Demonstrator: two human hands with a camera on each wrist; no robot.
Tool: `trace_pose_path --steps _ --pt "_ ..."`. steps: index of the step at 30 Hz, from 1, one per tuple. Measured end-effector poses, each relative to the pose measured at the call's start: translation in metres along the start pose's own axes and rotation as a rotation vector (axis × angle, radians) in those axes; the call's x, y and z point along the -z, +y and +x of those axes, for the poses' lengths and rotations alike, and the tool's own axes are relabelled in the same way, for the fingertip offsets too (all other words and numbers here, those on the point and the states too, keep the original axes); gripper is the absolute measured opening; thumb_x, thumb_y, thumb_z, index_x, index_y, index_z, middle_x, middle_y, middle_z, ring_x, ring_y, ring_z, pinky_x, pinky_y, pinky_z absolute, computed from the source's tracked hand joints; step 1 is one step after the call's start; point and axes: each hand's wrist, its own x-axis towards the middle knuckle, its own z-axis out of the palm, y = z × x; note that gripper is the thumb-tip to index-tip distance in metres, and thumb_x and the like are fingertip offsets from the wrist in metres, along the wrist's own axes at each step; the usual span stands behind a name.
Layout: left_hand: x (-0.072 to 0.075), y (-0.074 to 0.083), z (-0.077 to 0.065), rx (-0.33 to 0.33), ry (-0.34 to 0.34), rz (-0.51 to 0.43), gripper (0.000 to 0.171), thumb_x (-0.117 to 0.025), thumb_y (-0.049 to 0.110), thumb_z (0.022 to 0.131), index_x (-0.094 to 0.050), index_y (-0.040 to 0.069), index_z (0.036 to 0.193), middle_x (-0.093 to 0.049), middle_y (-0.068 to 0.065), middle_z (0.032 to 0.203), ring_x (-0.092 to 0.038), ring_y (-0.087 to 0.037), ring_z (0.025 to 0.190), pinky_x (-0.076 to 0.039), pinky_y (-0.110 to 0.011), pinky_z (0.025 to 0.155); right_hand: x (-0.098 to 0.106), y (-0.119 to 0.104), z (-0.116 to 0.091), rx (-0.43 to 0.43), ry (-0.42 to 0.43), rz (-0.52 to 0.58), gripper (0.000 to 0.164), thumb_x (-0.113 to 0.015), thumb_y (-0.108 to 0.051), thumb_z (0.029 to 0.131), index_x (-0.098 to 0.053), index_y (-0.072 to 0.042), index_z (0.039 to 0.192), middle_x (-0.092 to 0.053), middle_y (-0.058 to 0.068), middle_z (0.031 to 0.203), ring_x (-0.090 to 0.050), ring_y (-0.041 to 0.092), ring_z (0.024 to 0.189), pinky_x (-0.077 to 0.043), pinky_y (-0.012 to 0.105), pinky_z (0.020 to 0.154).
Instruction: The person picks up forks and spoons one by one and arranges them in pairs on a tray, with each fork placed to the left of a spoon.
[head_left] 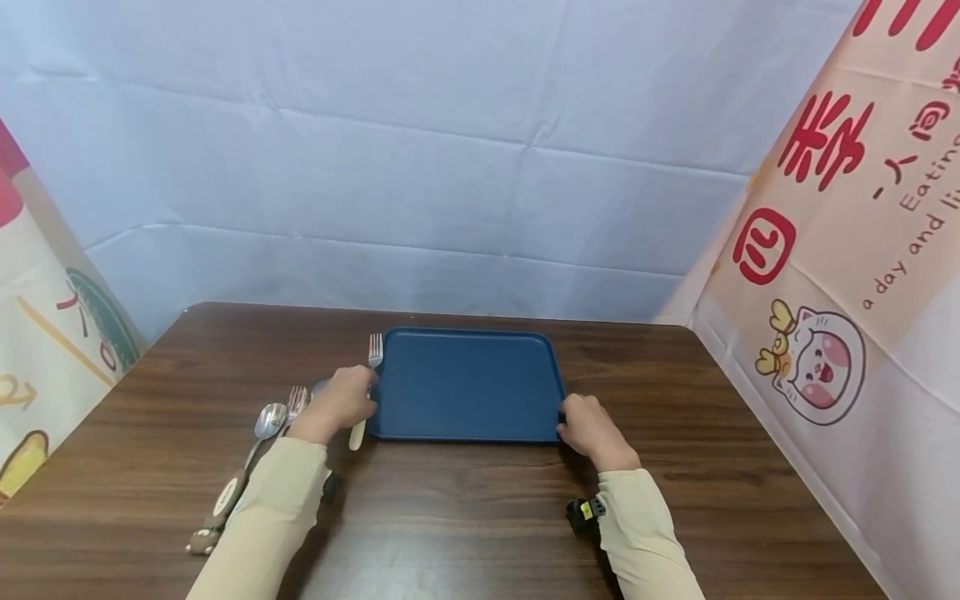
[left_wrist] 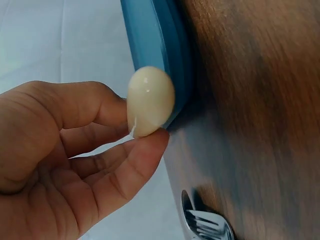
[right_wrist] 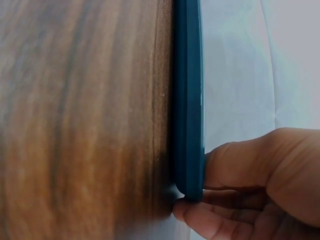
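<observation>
A flat blue tray (head_left: 468, 385) lies on the wooden table. My left hand (head_left: 341, 404) is at the tray's left edge, pinching a fork (head_left: 376, 350) with a cream handle between thumb and fingers. The fork's tines point toward the back of the table; in the left wrist view its rounded cream handle end (left_wrist: 151, 100) faces the camera. My right hand (head_left: 592, 429) grips the tray's right side near the front corner, with the thumb on the rim and fingers at its underside in the right wrist view.
Left of my left hand, a spoon (head_left: 270, 421) and a second fork (head_left: 297, 400) lie together, partly hidden by the forearm. A brown animal-shaped handle (head_left: 213, 521) lies beside that forearm. A white cloth (head_left: 450, 167) hangs behind the table, and a printed cloth (head_left: 847, 250) at the right.
</observation>
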Motion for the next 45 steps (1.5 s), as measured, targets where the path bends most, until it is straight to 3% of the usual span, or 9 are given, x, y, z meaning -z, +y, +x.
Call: trace_pose_path --steps 13,18,22,30,33,40,45 --pt "-0.010 0.010 0.017 -0.033 0.050 0.024 0.032 -0.057 -0.006 0.076 -0.062 -0.013 0.106 -0.062 -0.024 0.102 -0.055 -0.025 0.075 -0.047 -0.035 0.062 0.001 -0.001 0.000 -0.004 0.010 0.007 0.014 -0.063 0.003 0.080 -0.060 -0.002 0.068 -0.051 0.006 0.060 -0.043 0.018 0.054 -0.037 0.031 0.053" --pt "-0.011 0.016 0.022 -0.027 0.044 0.006 0.023 -0.055 -0.008 0.076 -0.064 -0.009 0.097 -0.057 -0.013 0.075 -0.047 -0.020 0.059 -0.040 -0.030 0.052 0.000 -0.001 0.001 -0.005 0.008 0.009 0.005 -0.064 0.003 0.081 -0.065 0.002 0.076 -0.062 0.016 0.077 -0.050 0.019 0.061 -0.043 0.034 0.057" --pt "-0.013 0.020 0.026 -0.020 0.036 0.003 0.018 -0.054 -0.008 0.076 -0.064 -0.008 0.090 -0.049 -0.008 0.065 -0.044 -0.018 0.055 -0.037 -0.028 0.049 0.000 -0.001 0.001 -0.008 0.008 0.011 0.005 -0.064 0.003 0.080 -0.065 0.002 0.076 -0.062 0.016 0.077 -0.049 0.018 0.060 -0.042 0.034 0.057" --pt "-0.013 0.020 0.034 0.005 0.007 0.006 0.026 -0.054 -0.010 0.078 -0.062 -0.011 0.102 -0.059 -0.018 0.085 -0.050 -0.021 0.062 -0.042 -0.030 0.053 0.000 0.000 0.001 -0.016 0.006 0.020 0.011 -0.064 0.003 0.080 -0.063 -0.001 0.070 -0.056 0.009 0.064 -0.044 0.018 0.056 -0.039 0.032 0.054" --pt "-0.013 0.020 0.037 0.024 -0.006 0.007 0.024 -0.054 -0.010 0.079 -0.062 -0.011 0.102 -0.058 -0.016 0.080 -0.050 -0.021 0.063 -0.043 -0.030 0.053 0.000 0.000 0.001 -0.013 0.007 0.014 0.012 -0.064 0.003 0.080 -0.062 -0.002 0.070 -0.056 0.009 0.064 -0.044 0.018 0.056 -0.039 0.032 0.054" --pt "-0.014 0.019 0.040 0.044 -0.020 0.024 0.008 -0.053 -0.010 0.080 -0.059 -0.004 0.082 -0.046 -0.010 0.065 -0.046 -0.020 0.057 -0.040 -0.030 0.052 -0.001 0.001 0.001 -0.012 0.001 0.011 0.016 -0.064 0.002 0.081 -0.059 -0.003 0.066 -0.049 0.005 0.058 -0.042 0.017 0.054 -0.037 0.030 0.052" --pt "-0.016 0.019 0.043 0.034 -0.019 0.050 0.009 -0.055 -0.010 0.080 -0.060 -0.005 0.086 -0.050 -0.010 0.068 -0.049 -0.021 0.059 -0.044 -0.031 0.054 -0.001 0.001 0.002 -0.014 0.006 0.004 0.013 -0.065 0.002 0.081 -0.061 -0.002 0.069 -0.052 0.006 0.061 -0.044 0.017 0.055 -0.038 0.031 0.053"
